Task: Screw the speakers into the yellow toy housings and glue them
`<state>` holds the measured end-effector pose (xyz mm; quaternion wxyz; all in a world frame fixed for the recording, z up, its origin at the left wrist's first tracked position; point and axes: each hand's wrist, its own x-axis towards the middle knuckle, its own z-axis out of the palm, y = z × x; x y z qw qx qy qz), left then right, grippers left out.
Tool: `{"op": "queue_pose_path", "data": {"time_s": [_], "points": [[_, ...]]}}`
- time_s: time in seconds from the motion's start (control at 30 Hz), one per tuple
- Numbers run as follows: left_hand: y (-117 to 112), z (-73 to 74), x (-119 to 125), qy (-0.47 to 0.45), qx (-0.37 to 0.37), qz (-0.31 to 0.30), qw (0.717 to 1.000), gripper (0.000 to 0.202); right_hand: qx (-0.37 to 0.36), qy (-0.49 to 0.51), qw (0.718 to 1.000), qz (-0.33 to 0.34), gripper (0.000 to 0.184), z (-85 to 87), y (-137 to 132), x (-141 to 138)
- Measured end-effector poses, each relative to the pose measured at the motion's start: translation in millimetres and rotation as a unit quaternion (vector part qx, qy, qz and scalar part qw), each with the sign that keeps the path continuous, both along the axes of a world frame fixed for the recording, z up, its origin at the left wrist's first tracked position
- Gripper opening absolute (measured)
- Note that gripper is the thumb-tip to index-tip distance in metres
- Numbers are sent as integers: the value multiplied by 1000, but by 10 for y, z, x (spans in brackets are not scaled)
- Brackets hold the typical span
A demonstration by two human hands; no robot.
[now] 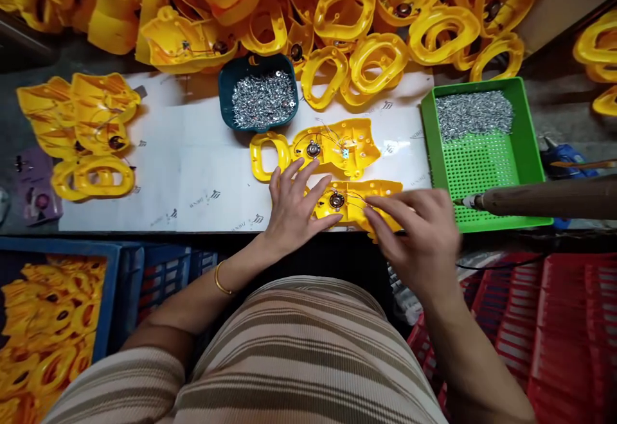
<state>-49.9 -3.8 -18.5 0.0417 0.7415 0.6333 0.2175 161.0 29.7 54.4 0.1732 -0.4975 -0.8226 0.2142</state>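
Observation:
My left hand (pixel 296 209) lies with its fingers spread over the left end of a yellow plastic shell half (pixel 385 187) near the table's front edge. A round dark speaker (pixel 336 200) sits inside that shell, with thin wires (pixel 355 194) running right from it. At the shell's right part my right hand (pixel 421 234), slightly blurred, is closed with thumb and forefinger pinched on the wires. Just behind, a second yellow shell half (pixel 364 133) holds a speaker, wires and a small circuit board (pixel 345 153). A yellow ring-shaped part (pixel 258 157) touches its left end.
A dark teal bin (pixel 225 106) and a green basket (pixel 527 135) hold small silvery screws. A brown-handled screwdriver (pixel 554 199) juts over the basket. Yellow parts (pixel 337 6) pile behind; more shells (pixel 101 103) lie left. Blue (pixel 113 295) and red crates (pixel 563 334) stand below.

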Motion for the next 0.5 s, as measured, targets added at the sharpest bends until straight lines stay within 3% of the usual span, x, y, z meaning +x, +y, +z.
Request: {"op": "queue_pose_path", "data": {"time_s": [0.1, 0.2, 0.37, 0.5], "points": [[6, 9, 39, -6, -14, 8, 1000, 58, 89, -103, 990, 49, 25, -71, 181, -474], [13, 43, 65, -26, -30, 18, 999, 57, 102, -174, 977, 73, 23, -146, 309, -640], [19, 100, 66, -40, -31, 33, 998, 54, 87, -179, 977, 81, 21, -189, 336, -568], [-11, 132, 47, -45, -44, 36, 997, 57, 4, -27, 999, 18, 15, -143, 322, -242]]}}
